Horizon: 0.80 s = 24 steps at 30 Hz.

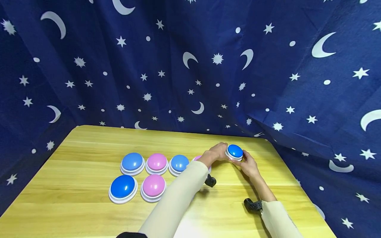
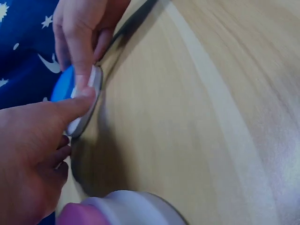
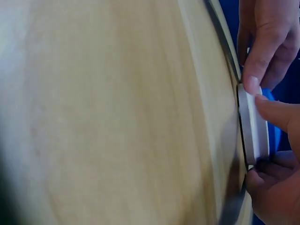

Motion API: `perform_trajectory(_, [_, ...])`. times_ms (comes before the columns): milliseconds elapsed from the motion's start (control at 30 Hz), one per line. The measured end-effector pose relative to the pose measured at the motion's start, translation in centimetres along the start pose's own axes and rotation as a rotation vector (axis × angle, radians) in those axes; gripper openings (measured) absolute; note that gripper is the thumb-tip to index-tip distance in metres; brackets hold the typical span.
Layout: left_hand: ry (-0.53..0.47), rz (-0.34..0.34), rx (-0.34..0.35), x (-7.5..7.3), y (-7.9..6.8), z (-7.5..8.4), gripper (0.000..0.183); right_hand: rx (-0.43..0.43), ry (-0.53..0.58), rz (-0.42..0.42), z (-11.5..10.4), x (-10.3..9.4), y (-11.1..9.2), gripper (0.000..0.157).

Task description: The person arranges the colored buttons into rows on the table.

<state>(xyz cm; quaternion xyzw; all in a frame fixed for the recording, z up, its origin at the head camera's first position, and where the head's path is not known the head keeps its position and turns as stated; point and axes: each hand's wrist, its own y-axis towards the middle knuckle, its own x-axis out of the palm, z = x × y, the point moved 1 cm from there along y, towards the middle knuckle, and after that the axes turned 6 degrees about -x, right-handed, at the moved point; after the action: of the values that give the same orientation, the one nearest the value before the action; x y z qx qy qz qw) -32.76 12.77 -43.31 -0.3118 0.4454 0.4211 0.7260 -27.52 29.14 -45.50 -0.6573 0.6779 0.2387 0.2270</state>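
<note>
Both hands hold one round push button [image 1: 235, 151] with a shiny blue dome and a white base, raised over the right back part of the table. My left hand [image 1: 218, 152] grips its left side and my right hand [image 1: 249, 166] its right side. In the left wrist view, the left thumb [image 2: 79, 104] lies on the white rim beside the other hand's thumb. The right wrist view shows the button's white base [image 3: 253, 126] edge-on, between the thumbs and curled fingers. Nearest the left forearm is a pink button [image 1: 197, 158], partly hidden behind it.
Left of the arms, similar buttons stand in two rows: light blue [image 1: 132, 162], pink [image 1: 157, 162] and light blue [image 1: 180, 163] behind, dark blue [image 1: 122, 186] and pink [image 1: 153, 185] in front. The left sleeve [image 1: 178, 201] covers part of the front row. A starry blue curtain [image 1: 166, 66] borders the wooden table [image 1: 74, 205].
</note>
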Motion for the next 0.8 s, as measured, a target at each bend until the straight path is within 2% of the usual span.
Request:
perform_trajectory(167, [-0.051,0.005,0.022,0.2,-0.3,-0.5,0.06,-0.02,0.008,0.054,-0.1,0.7,0.3,0.074])
perform_trajectory(300, [-0.047,0.041,0.015,0.3,-0.2,-0.8,0.055,-0.021,0.057,0.106,-0.2,1.1,0.5,0.068])
perform_trajectory(467, [-0.038,0.067,0.034,0.4,0.0,-1.0,0.057,-0.036,0.072,0.141,-0.3,1.3,0.3,0.063])
perform_trajectory(800, [-0.07,0.148,0.198,-0.7,-0.4,-0.5,0.046,-0.065,0.107,0.177,-1.4,0.0,-1.7,0.068])
